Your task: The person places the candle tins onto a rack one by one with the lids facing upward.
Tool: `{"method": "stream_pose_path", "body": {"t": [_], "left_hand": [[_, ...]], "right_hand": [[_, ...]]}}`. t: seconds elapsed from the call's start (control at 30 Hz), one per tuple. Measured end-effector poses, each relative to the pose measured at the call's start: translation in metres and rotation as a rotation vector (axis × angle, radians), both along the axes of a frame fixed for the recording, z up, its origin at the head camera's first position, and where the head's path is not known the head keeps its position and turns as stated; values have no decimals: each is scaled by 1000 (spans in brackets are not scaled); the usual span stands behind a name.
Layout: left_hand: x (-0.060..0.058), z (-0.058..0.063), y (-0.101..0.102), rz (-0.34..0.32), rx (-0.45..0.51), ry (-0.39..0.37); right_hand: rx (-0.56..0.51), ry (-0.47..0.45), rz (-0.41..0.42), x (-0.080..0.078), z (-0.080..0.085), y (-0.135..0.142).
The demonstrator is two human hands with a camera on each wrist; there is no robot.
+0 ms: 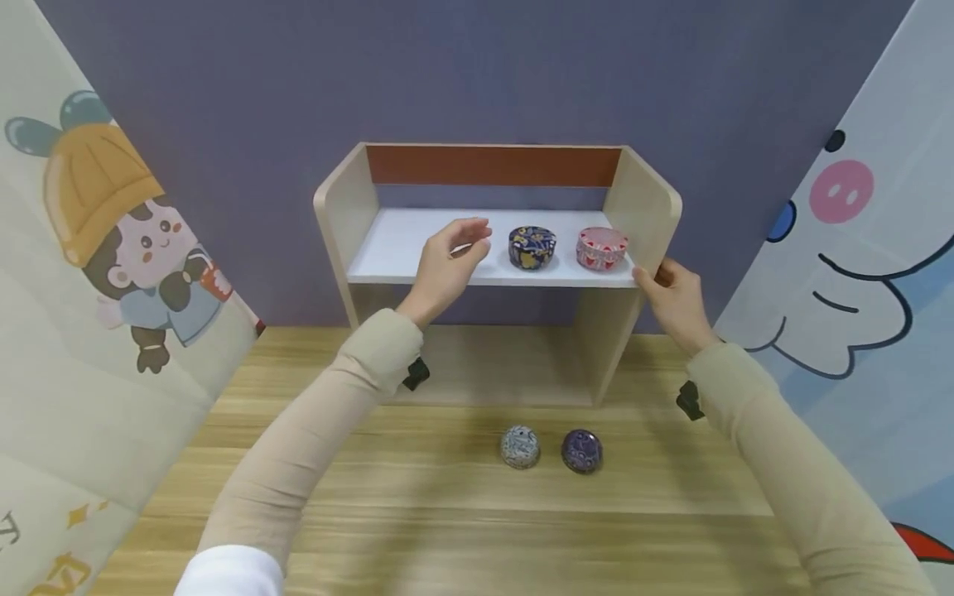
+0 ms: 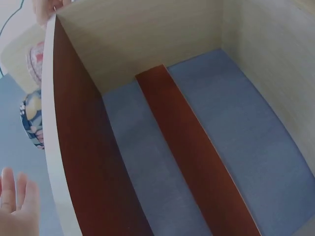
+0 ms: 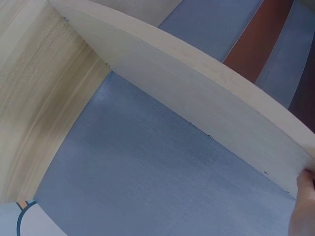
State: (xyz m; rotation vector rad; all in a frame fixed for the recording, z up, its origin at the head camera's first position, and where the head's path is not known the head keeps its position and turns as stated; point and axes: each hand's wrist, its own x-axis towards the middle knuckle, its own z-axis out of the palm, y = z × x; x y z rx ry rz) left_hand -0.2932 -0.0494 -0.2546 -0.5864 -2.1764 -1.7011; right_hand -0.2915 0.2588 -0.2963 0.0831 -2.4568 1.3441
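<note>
On the white upper board of a small wooden shelf (image 1: 480, 149) stand a navy round tin (image 1: 532, 248) with yellow patterns and a pink round tin (image 1: 601, 248) with red hearts. My left hand (image 1: 450, 266) hovers above the board's front edge, left of the navy tin and apart from it. Its fingers are loosely bent, with nothing between fingers and thumb. My right hand (image 1: 674, 300) grips the front edge of the shelf's right side panel (image 1: 647, 207), thumb at the front. The right wrist view shows only part of that hand (image 3: 303, 209) at the panel.
A pale patterned tin (image 1: 519, 447) and a purple tin (image 1: 582, 451) lie on the wood-grain surface (image 1: 462, 538) before the shelf. The shelf's lower compartment (image 1: 484, 364) opens below the board. A blue-grey wall stands behind, with cartoon panels at both sides.
</note>
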Motion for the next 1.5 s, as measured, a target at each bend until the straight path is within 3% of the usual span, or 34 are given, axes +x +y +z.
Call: {"method": "stream_pose_path", "body": {"t": [0.2,0.43,0.9,1.27,1.5], "left_hand": [[16,-4,-6,-66,-93,11],[31,-15,-10,-160,-327,42],[44,-38,-8,-196,-626,281],[55,-58,4,-273,-986,562],[61,-70,14,-342,-1079,657]], "right_hand": [[-2,25,-6,0,0,0],[0,31,3,1,0,0],[-19,22,4,-1,1,-1],[9,40,16,-1,-1,-2],[3,33,3,-1,-2,0]]}}
